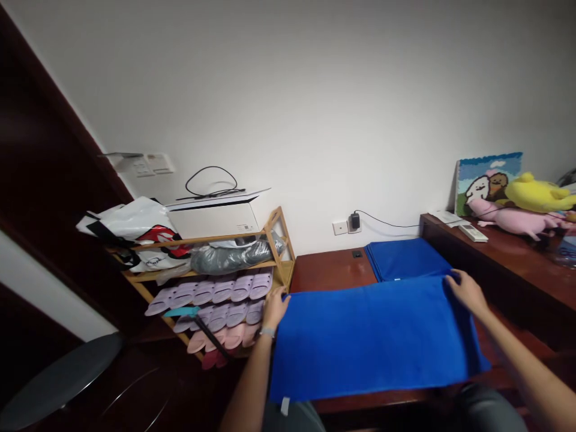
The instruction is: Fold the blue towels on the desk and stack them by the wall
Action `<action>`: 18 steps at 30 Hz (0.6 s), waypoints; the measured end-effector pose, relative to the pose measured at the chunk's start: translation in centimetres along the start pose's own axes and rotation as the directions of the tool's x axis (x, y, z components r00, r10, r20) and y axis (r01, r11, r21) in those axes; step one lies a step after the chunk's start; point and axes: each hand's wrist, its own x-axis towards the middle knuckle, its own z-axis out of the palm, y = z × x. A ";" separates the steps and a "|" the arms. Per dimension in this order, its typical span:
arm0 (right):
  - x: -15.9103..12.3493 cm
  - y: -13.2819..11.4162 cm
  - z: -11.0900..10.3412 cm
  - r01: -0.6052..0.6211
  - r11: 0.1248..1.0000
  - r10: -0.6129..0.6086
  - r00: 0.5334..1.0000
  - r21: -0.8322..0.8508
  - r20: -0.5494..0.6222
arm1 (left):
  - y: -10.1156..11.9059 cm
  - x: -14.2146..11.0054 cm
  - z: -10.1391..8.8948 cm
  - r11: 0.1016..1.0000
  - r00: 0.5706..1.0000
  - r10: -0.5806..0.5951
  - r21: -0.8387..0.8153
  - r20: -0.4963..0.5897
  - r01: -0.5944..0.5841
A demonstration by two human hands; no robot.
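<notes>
A blue cloth, perhaps a towel [373,342], is stretched out in front of me above a red-brown wooden surface [330,271]. Its top left corner is pinched in my left hand [275,309], which has a band round the wrist. At the top right corner, my right hand [465,291] grips the edge with fingers curled over it. A small white tag [285,406] hangs from the lower left corner. Just behind the cloth lies a folded blue stack [407,258] of similar fabric.
Left of me stands a wooden rack [281,240] holding slippers [222,288], a white box [216,219] and a plastic bag [135,228]. A raised ledge [508,255] at right bears plush toys [513,219] and a remote [473,233]. A plug [355,221] sits in the wall socket.
</notes>
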 end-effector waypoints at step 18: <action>-12.2 5.1 9.7 0.320 0.906 -0.134 0.839 -0.278 0.528 | -7.8 -12.6 9.3 0.822 0.984 0.072 0.550 0.161 -0.150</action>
